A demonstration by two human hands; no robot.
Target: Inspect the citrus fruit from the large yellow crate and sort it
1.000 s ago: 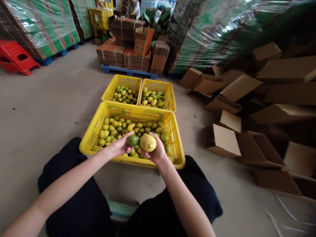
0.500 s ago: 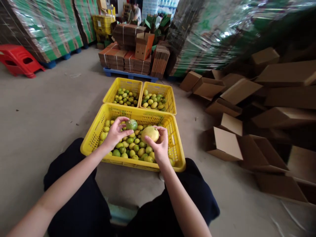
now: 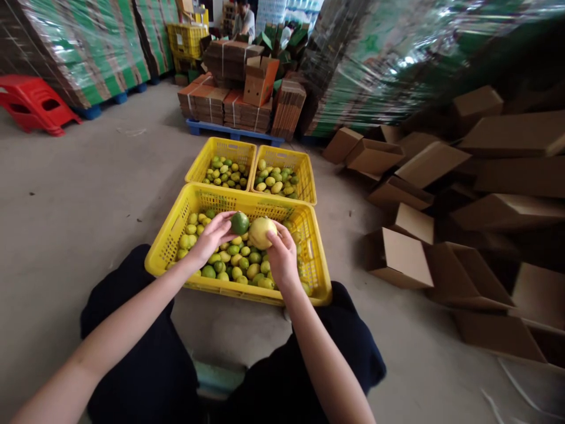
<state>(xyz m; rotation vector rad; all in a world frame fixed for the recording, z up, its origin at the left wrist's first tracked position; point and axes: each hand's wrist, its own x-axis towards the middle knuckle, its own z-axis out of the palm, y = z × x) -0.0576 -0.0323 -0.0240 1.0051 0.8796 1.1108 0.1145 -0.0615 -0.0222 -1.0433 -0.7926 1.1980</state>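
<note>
My left hand (image 3: 215,237) is closed on a dark green lemon (image 3: 239,223), held by the fingertips above the near crate. Close beside it, a larger pale yellow lemon (image 3: 262,233) sits in the grip of my right hand (image 3: 283,254), thumb on its near side. Below both hands is a big yellow plastic crate (image 3: 171,222) with slotted walls. Many green and yellow lemons (image 3: 237,262) lie loose inside it, partly hidden by my hands and forearms.
Two smaller yellow crates (image 3: 198,162) of lemons stand against the far side. Behind them, flattened cartons (image 3: 247,112) are stacked on a blue pallet (image 3: 233,132). Open cardboard boxes (image 3: 408,256) pile up at right. A red stool (image 3: 37,103) stands at left; a person (image 3: 245,22) is far back.
Both lemons have turned in my fingers, and the green one shows a darker side. My right hand has moved slightly left, bringing the two lemons closer together.
</note>
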